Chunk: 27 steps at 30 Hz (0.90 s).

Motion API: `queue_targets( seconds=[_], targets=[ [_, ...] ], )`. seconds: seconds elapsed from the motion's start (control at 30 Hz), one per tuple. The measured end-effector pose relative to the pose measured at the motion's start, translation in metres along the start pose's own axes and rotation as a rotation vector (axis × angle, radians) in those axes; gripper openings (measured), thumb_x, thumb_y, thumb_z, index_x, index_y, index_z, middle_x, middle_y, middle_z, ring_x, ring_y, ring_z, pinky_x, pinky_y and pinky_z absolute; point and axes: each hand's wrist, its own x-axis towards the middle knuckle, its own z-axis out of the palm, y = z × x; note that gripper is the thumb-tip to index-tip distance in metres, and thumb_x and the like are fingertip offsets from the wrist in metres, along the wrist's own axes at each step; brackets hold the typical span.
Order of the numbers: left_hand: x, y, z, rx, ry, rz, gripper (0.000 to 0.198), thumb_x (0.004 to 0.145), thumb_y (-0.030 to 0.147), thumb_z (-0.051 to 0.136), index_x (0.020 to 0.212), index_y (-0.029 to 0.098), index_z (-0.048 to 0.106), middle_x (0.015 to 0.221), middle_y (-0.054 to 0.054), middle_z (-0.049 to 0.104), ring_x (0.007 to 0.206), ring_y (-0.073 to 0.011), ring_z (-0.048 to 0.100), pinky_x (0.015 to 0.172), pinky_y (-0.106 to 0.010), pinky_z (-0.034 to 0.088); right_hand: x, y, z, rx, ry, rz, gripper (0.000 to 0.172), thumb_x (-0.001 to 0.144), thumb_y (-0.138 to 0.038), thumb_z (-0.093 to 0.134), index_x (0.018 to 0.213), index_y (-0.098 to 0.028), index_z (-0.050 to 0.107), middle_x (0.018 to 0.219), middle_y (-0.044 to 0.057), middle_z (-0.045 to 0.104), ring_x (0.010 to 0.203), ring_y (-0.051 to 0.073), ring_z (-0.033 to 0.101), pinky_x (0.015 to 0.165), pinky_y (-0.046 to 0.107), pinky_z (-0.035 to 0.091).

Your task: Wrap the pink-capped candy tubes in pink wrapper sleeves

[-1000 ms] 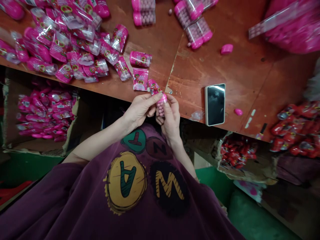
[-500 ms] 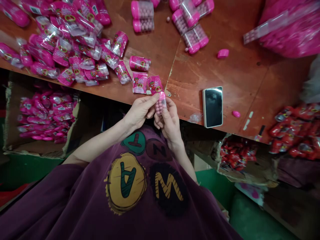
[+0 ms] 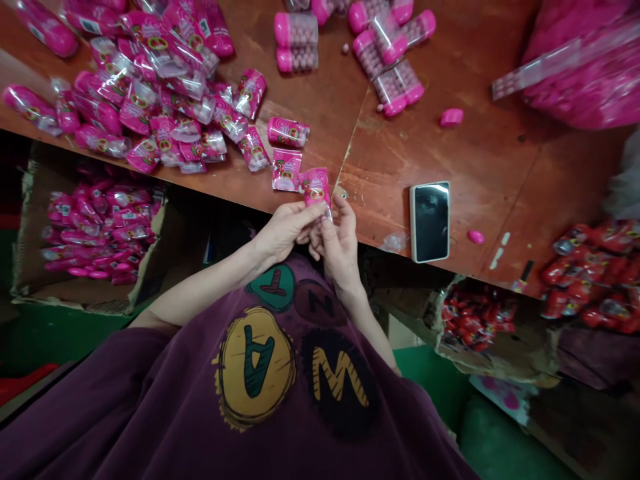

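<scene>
Between my two hands, at the table's front edge, is a small candy tube with a pink printed sleeve over it. My left hand is closed, thumb and fingers pinching the tube's lower end. My right hand grips the same end from the other side, its thumb beside the left one and its index finger raised. The fingers hide the bottom of the tube. Just beyond lie a flat pink sleeve and a sleeved candy tube on its side.
Many wrapped candy tubes are heaped at left. Unsleeved tubes lie at the back. A phone, a pink cap and a large pink bag are on the right. Cardboard boxes stand below the table edge.
The printed sleeve, earlier lying behind the bare tube of pink balls, now covers the tube in my hands. The whole view has shifted slightly.
</scene>
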Motion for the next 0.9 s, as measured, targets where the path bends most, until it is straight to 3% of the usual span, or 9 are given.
queue_targets(
  seconds=[0.1, 0.3, 0.53, 0.63, 0.77, 0.9],
  targets=[
    [-0.004, -0.002, 0.0, 0.02, -0.006, -0.003, 0.039, 0.091, 0.046, 0.082, 0.076, 0.015, 0.063, 0.053, 0.004, 0.058, 0.041, -0.0037, 0.046, 0.041, -0.018, 0.026, 0.003, 0.002, 0.001, -0.088, 0.05, -0.043, 0.066, 0.095, -0.065, 0.067, 0.149, -0.039, 0.039, 0.099, -0.001, 0.06, 0.053, 0.007, 0.045, 0.042, 0.023, 0.041],
    [-0.007, 0.009, -0.002, 0.002, 0.006, 0.041, 0.038, 0.092, 0.044, 0.082, 0.078, 0.015, 0.063, 0.054, 0.005, 0.058, 0.038, -0.0009, 0.038, 0.04, -0.018, 0.023, 0.008, 0.009, -0.005, -0.079, -0.052, -0.017, 0.066, 0.097, -0.068, 0.063, 0.15, -0.038, 0.037, 0.081, -0.006, 0.053, 0.05, 0.01, 0.045, 0.039, 0.024, 0.04],
    [-0.008, 0.001, -0.003, 0.05, 0.04, 0.064, 0.041, 0.094, 0.046, 0.079, 0.074, 0.016, 0.059, 0.051, 0.004, 0.057, 0.041, -0.0059, 0.05, 0.043, -0.018, 0.038, 0.019, 0.018, 0.004, -0.035, -0.009, -0.061, 0.062, 0.093, -0.067, 0.069, 0.14, -0.036, 0.042, 0.095, -0.005, 0.06, 0.043, 0.003, 0.041, 0.036, 0.022, 0.038],
    [-0.007, 0.003, -0.007, 0.074, 0.025, 0.105, 0.043, 0.088, 0.05, 0.083, 0.076, 0.016, 0.061, 0.052, 0.003, 0.058, 0.043, -0.0073, 0.052, 0.043, -0.019, 0.037, 0.026, 0.016, 0.006, -0.043, -0.052, -0.05, 0.064, 0.094, -0.068, 0.067, 0.141, -0.034, 0.041, 0.08, -0.009, 0.056, 0.041, 0.005, 0.042, 0.036, 0.022, 0.039],
    [-0.003, 0.034, -0.021, 0.152, 0.108, 0.223, 0.044, 0.084, 0.053, 0.085, 0.074, 0.017, 0.061, 0.049, 0.007, 0.048, 0.041, -0.0053, 0.039, 0.043, -0.021, 0.027, 0.037, 0.005, 0.007, -0.094, -0.185, -0.063, 0.068, 0.097, -0.063, 0.067, 0.147, -0.031, 0.034, 0.071, -0.011, 0.06, 0.043, 0.009, 0.046, 0.044, 0.024, 0.045],
    [0.003, 0.095, -0.053, 0.39, 0.396, 0.591, 0.038, 0.087, 0.047, 0.081, 0.072, 0.02, 0.06, 0.055, 0.007, 0.044, 0.049, -0.0077, 0.036, 0.05, -0.023, 0.028, 0.05, -0.014, 0.005, -0.194, -0.16, -0.124, 0.051, 0.101, -0.055, 0.063, 0.14, -0.027, 0.045, 0.075, -0.009, 0.063, 0.049, 0.007, 0.045, 0.049, 0.022, 0.043]
  ],
)
